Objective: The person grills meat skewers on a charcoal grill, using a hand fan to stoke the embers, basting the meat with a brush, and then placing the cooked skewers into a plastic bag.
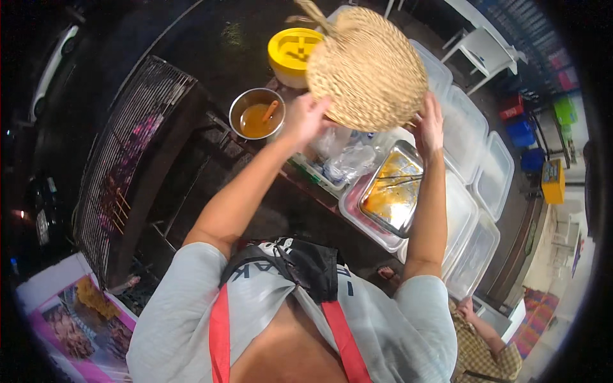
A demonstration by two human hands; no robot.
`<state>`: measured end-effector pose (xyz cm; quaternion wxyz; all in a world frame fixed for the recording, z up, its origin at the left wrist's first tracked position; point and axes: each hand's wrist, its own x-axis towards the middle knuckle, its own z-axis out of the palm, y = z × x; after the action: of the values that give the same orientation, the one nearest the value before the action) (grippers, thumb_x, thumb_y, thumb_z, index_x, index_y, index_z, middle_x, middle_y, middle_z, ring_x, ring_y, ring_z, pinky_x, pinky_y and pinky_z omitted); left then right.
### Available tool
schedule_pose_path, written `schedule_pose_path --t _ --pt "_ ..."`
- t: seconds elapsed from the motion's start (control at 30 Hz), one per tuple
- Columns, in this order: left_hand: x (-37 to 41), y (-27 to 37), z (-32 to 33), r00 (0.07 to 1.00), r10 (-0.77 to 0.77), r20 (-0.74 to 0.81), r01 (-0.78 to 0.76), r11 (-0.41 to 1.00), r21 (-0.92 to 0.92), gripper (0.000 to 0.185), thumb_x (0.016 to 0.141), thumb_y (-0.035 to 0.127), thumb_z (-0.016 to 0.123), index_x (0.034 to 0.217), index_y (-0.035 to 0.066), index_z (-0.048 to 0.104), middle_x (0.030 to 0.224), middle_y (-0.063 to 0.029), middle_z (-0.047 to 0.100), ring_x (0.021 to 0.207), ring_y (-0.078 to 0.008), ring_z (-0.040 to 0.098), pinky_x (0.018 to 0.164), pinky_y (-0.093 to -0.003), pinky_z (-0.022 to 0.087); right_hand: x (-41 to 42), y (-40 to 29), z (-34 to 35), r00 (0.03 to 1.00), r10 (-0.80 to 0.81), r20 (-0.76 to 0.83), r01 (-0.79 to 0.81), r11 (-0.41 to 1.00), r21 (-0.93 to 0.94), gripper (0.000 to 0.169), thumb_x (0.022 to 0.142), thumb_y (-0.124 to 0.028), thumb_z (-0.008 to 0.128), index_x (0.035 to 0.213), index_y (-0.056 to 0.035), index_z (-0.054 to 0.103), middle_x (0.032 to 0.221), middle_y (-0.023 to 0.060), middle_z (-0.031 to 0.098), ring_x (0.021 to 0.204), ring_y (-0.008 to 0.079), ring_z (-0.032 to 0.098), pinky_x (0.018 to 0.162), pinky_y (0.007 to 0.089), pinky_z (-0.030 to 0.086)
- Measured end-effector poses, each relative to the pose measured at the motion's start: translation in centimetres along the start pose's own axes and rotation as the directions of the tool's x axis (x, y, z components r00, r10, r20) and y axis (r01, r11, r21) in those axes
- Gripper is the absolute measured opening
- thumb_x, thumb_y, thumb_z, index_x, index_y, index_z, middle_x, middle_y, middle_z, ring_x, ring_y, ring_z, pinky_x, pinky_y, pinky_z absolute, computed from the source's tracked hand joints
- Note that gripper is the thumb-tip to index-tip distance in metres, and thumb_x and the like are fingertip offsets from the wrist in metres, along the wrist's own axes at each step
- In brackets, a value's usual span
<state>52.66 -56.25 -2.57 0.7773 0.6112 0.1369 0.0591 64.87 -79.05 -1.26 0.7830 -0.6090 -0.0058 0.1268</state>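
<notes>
A round woven straw fan (pixel 368 69) with a short handle pointing up and away is held up over the table. My left hand (pixel 309 119) grips its lower left edge, and my right hand (pixel 429 122) has hold of its lower right edge. Under my left hand, to the left, stands a steel pot (pixel 257 113) with orange-brown liquid and an orange-handled utensil. A yellow-lidded tub (pixel 289 52) is partly covered by the fan. Below my right hand lies a metal tray (pixel 390 191) smeared with orange sauce, with thin dark tongs or sticks across it.
At the left a long charcoal grill (pixel 139 124) holds glowing coals and several skewers (pixel 119 210). Plastic bags (pixel 352 160) and lidded clear containers (pixel 462 129) crowd the table. A person in a checked shirt (pixel 483 344) is at lower right, near a container. A white chair (pixel 486 50) stands beyond.
</notes>
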Motion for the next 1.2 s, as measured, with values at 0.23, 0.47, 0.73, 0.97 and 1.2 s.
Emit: schedule_pose_path --t 0.23,0.47,0.73,0.97,1.2 --pt "-1.6 -2.5 -6.0 0.757 0.508 -0.411 -0.225 0.794 0.565 0.027 0.089 0.026 0.048 0.093 0.001 0.054 0.087 -0.0123 0.057 0.081 -0.0200 0.056 0.074 -0.0322 0.044 2.2 5.7 -2.2 0.927 -0.197 -0.321 0.187 0.980 -0.061 0.058 0.075 -0.003 0.060 0.127 -0.0027 0.033 0.110 0.0205 0.052 0.093 0.0256 0.056 0.074 0.0334 0.049" --pt "-2.4 -13.5 -19.6 0.522 -0.496 -0.694 0.131 0.851 -0.509 0.058 0.087 0.050 0.037 0.121 0.003 0.042 0.122 -0.0149 0.044 0.110 -0.0242 0.044 0.097 -0.0415 0.026 3.6 11.2 -5.7 0.765 -0.594 -0.249 -0.142 0.222 -0.965 0.055 0.070 -0.024 0.068 0.114 -0.0005 0.045 0.104 0.0235 0.053 0.091 0.0352 0.055 0.080 0.0355 0.045" --pt "-3.8 -9.7 -19.0 0.662 -0.464 -0.589 0.001 0.787 -0.618 0.075 0.084 0.059 0.033 0.135 0.006 0.021 0.135 -0.0115 0.034 0.123 -0.0248 0.032 0.103 -0.0454 0.011 -1.0 11.1 21.2 0.485 -0.178 0.856 0.858 -0.091 -0.505 0.016 0.071 -0.013 0.051 0.084 -0.0096 0.060 0.089 0.0116 0.051 0.087 0.0273 0.048 0.074 0.0411 0.040" --pt "-3.7 -5.9 -17.0 0.577 0.002 -0.817 -0.027 1.000 -0.016 0.030 0.080 0.032 0.058 0.092 0.004 0.054 0.083 -0.0040 0.056 0.075 -0.0142 0.050 0.068 -0.0296 0.041 2.5 19.8 27.8 0.363 0.191 0.912 0.801 -0.564 -0.201 0.027 0.079 -0.024 0.045 0.092 -0.0121 0.067 0.119 0.0055 0.049 0.114 0.0206 0.037 0.088 0.0341 0.031" --pt "-2.0 -3.7 -14.8 0.684 0.220 -0.696 0.073 0.928 0.365 0.044 0.073 0.042 0.063 0.095 0.004 0.059 0.078 -0.0118 0.063 0.072 -0.0207 0.060 0.068 -0.0330 0.047 2.8 20.2 27.2 0.369 0.325 0.871 0.785 -0.611 -0.105 0.035 0.081 -0.031 0.047 0.112 -0.0153 0.054 0.114 0.0031 0.048 0.113 0.0200 0.037 0.087 0.0369 0.030"
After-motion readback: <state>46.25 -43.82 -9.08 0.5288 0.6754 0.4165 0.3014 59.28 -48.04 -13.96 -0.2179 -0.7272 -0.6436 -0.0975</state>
